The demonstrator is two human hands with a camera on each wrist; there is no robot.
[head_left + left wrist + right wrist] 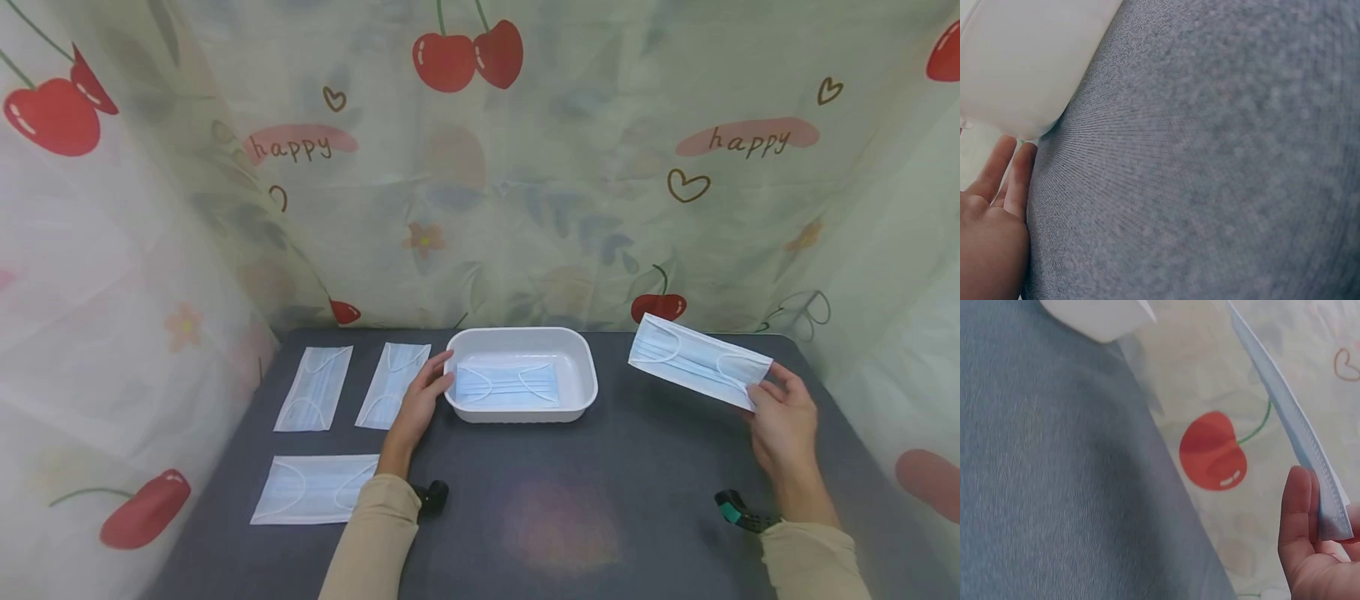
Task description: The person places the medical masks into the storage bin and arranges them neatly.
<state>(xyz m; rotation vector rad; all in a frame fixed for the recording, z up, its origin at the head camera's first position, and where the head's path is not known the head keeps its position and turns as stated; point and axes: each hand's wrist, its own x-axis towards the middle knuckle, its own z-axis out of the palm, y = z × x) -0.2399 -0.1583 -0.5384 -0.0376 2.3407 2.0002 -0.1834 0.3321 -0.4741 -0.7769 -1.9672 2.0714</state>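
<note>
My right hand (pixel 785 421) pinches the right end of a light blue pleated face mask (pixel 697 360) with white ear loops. The mask is held tilted in the air, to the right of a white plastic tray (pixel 576 375). In the right wrist view it shows edge-on between thumb and fingers (pixel 1297 506). At the tray's left side my left hand (pixel 420 400) touches the outer wall with fairly straight fingers, seen also in the left wrist view beside the white wall (pixel 1029 62). Another mask (pixel 507 387) lies flat inside the tray.
Left of the tray, two masks lie lengthwise, one at the far left (pixel 313 389) and one beside my left hand (pixel 390 383). A third mask (pixel 311 490) lies crosswise nearer me, partly behind my left forearm. A cherry-printed curtain (pixel 555 167) surrounds the dark grey table (pixel 562 500).
</note>
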